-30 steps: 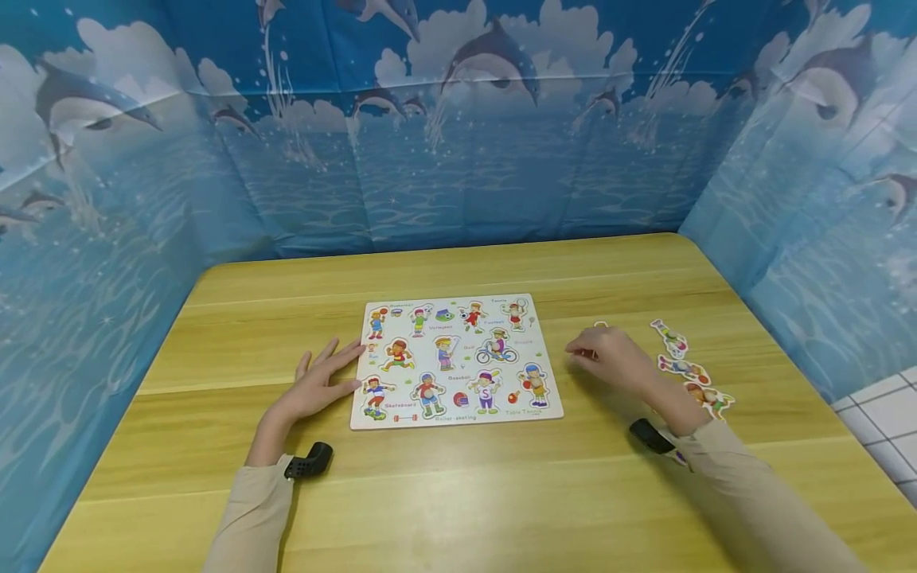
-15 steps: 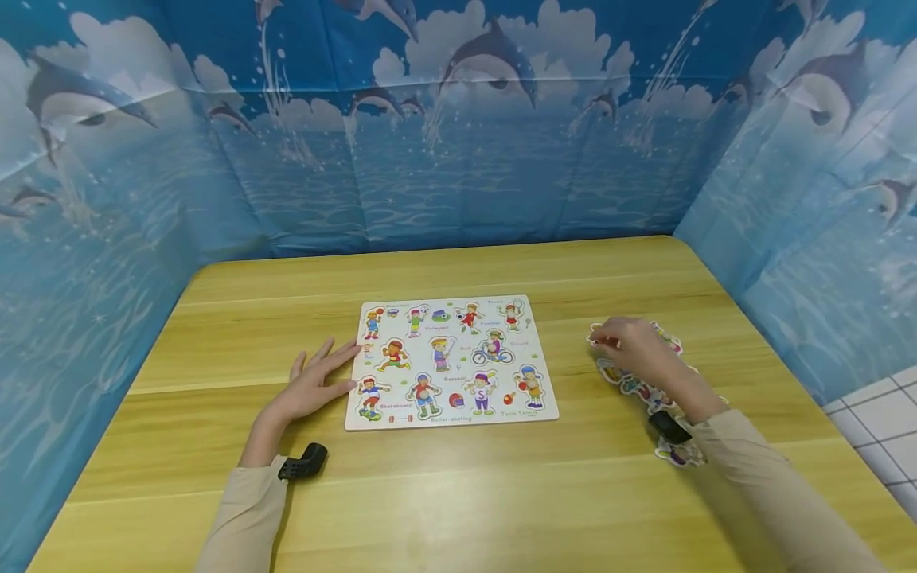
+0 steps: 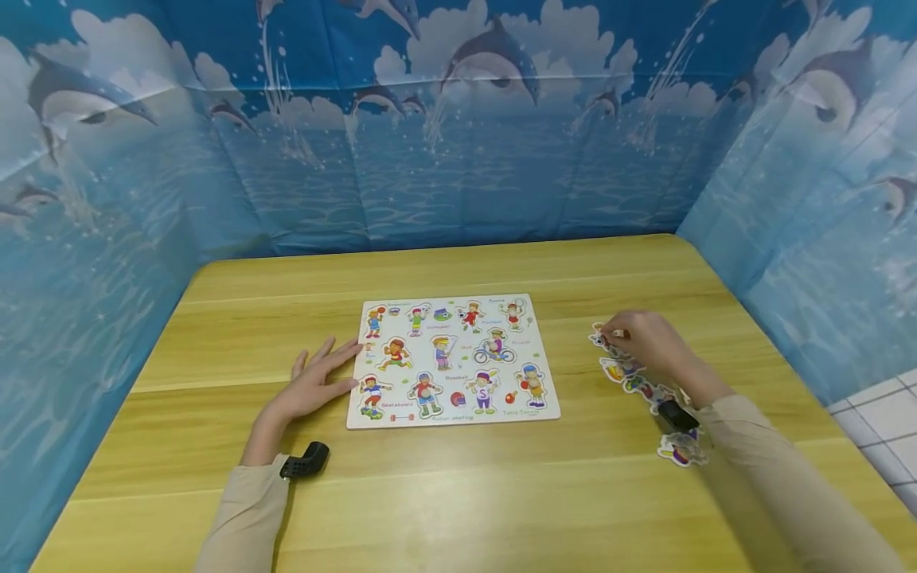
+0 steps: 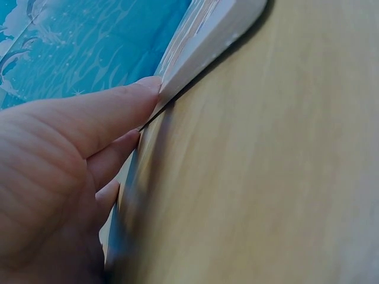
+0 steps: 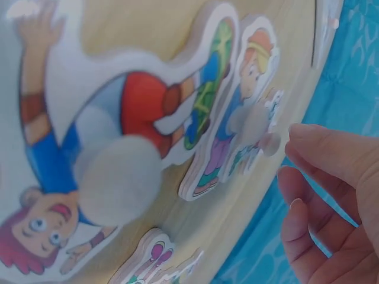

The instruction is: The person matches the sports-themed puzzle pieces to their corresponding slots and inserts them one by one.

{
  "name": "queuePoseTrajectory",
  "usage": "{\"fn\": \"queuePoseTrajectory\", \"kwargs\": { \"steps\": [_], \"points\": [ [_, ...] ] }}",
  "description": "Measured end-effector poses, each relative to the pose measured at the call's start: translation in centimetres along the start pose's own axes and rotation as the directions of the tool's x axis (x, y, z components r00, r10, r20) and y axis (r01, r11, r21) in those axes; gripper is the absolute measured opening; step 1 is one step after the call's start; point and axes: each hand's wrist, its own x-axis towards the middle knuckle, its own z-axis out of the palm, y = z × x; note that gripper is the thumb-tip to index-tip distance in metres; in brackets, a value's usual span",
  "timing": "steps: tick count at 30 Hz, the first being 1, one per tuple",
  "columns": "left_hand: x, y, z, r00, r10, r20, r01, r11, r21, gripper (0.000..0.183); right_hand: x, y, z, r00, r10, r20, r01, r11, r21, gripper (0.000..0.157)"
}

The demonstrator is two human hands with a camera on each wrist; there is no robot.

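My left hand lies on the table with fingers spread and fairly straight. Its fingertips touch the left edge of the white sports puzzle board, whose thick edge shows close in the left wrist view. On the right, my right hand reaches over a group of cut-out puzzle pieces, fingers loosely bent. Thumb and index tip are right at a small round knob, which shows whole beside them. Below the fingertips in the head view is the footballer piece. A skateboarder piece and an orange-capped figure piece lie nearer the wrist camera.
Several more knobbed pieces run down towards the front, such as a purple-and-yellow one; the right forearm and wrist camera hide part of them. A dolphin-print cloth hangs behind the wooden table.
My right hand has moved right, from beside the board to over the pieces, and in the last half second slightly farther right and up. My left hand stays at the board's edge.
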Motion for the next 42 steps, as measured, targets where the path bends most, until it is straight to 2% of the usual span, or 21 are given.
{"fn": "queuePoseTrajectory", "kwargs": {
  "steps": [5, 13, 21, 28, 35, 42],
  "points": [
    [0.0, 0.0, 0.1, 1.0, -0.002, -0.006, 0.002, 1.0, 0.003, 0.063, 0.4, 0.5, 0.2, 1.0, -0.011, 0.006, 0.011, 0.999, -0.035, 0.015],
    [-0.1, 0.1, 0.1, 1.0, -0.008, -0.007, 0.008, 1.0, 0.011, 0.063, 0.9, 0.7, 0.3, 0.999, 0.044, 0.016, -0.043, 0.997, -0.072, 0.016],
    [0.0, -0.2, 0.2, 1.0, -0.005, -0.007, 0.005, 1.0, 0.01, 0.063, 1.0, 0.8, 0.5, 0.998, 0.025, 0.05, -0.02, 0.994, -0.103, 0.012],
    [0.0, 0.0, 0.1, 1.0, -0.005, -0.004, 0.005, 1.0, 0.011, 0.063, 1.2, 1.2, 0.7, 0.999, 0.014, 0.042, -0.009, 0.994, -0.112, 0.012],
    [0.1, 0.2, -0.1, 1.0, -0.008, -0.003, 0.008, 1.0, 0.01, 0.062, 1.5, 1.6, 0.4, 0.997, -0.027, 0.068, 0.035, 0.993, -0.112, 0.013],
    [0.1, 0.2, 0.1, 1.0, -0.016, 0.0, 0.016, 1.0, 0.001, 0.062, 1.7, 2.0, 0.5, 0.995, -0.036, 0.096, 0.047, 0.993, -0.11, 0.013]
  ]
}}
